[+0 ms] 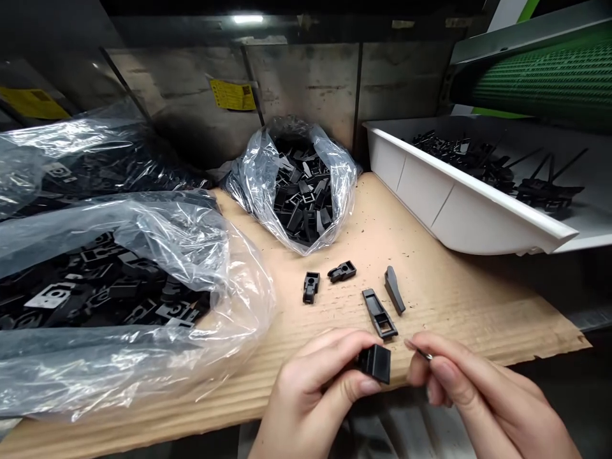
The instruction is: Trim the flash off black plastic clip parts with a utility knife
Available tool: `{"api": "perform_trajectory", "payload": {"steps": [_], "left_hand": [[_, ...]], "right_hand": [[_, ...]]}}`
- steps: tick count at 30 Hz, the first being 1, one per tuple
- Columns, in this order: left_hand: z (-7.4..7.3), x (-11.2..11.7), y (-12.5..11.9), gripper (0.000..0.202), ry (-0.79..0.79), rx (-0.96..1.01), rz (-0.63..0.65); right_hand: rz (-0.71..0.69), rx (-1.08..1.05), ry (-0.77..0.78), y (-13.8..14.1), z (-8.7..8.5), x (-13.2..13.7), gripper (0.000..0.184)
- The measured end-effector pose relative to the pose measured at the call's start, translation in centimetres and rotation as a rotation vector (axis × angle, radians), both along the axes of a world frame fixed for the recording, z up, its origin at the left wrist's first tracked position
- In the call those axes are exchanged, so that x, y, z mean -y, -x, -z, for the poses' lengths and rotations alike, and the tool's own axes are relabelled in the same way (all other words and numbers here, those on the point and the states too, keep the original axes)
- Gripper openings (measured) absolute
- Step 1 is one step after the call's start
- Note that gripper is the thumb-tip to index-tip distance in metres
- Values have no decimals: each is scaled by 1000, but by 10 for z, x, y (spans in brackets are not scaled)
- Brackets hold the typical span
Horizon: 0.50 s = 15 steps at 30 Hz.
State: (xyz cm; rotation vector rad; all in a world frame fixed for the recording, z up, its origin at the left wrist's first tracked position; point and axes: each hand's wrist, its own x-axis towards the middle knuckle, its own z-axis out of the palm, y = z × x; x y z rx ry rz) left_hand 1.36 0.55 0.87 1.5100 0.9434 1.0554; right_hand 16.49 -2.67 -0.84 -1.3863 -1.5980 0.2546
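Note:
My left hand [322, 386] grips a black plastic part [377, 363] between thumb and fingers, its flat face turned toward the right. Close beside it, my right hand [478, 382] pinches a small thin dark piece [423, 354]; its exact kind is too small to tell. Just beyond my hands lie a long black plastic piece with a square opening [380, 313] and a narrow black lever-like piece [394, 291]. Farther left on the board are two small black blocks, one upright-looking [311, 287] and one on its side [342, 271].
An open clear bag [342, 217] of black parts stands at the back. Larger bags [243, 287] of black parts fill the left. At right is a white tray [478, 213] with thin black parts, below a green roller [549, 80]. The wooden board [454, 287] has a ragged front edge.

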Motion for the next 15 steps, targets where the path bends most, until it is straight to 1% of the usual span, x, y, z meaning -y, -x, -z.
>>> {"api": "perform_trajectory", "payload": {"steps": [3,5,8,10,12,15], "left_hand": [[1,-1,0,34,-29,17,39],[1,-2,0,35,-49,29,53],[2,-1,0,36,-64,33,42],[4,0,0,36,-66,20,27],[6,1,1,37,-76,-3,0],[9,0,1,37,-110,-53,-41]], "right_hand": [[-35,-18,59,-3,-4,-1,41],[-105,-51,114,-5,-6,-2,36],[-209,-70,156,-7,-8,-3,26],[-239,-61,163,-5,-6,-3,23],[-273,-28,166,-2,-4,0,24],[-360,7,176,2,-2,8,33]]}}
